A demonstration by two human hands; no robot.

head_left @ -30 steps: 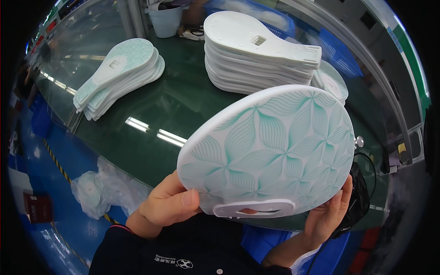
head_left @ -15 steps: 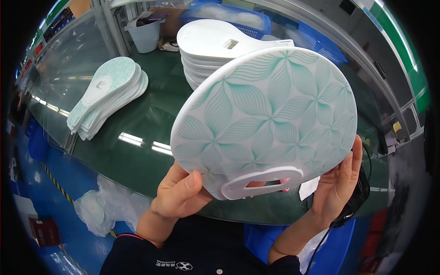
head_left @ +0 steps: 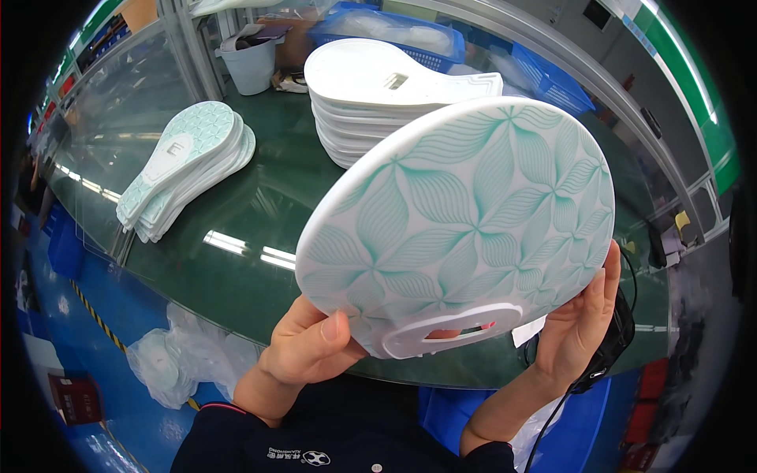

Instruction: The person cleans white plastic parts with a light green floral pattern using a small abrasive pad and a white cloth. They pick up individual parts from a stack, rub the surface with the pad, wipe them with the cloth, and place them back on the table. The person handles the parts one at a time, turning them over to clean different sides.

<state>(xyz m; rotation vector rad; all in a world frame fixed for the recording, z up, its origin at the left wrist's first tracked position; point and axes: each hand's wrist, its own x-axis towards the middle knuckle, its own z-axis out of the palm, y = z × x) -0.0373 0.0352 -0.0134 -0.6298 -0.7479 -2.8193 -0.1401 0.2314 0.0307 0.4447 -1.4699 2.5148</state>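
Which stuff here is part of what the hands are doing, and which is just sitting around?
Part of the work:
- patterned fan panel, held by left hand and right hand
- white stack
- patterned stack

Just lying about:
- white bucket
- blue baskets
- plastic wrap

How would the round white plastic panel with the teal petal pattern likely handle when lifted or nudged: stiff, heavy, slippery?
The round white plastic panel with teal petal pattern probably stays stiff: it holds its shape, gripped only at its lower edge by the left hand and right hand. It seems light, since fingertips alone carry it. Its smooth-looking face may be somewhat slippery.
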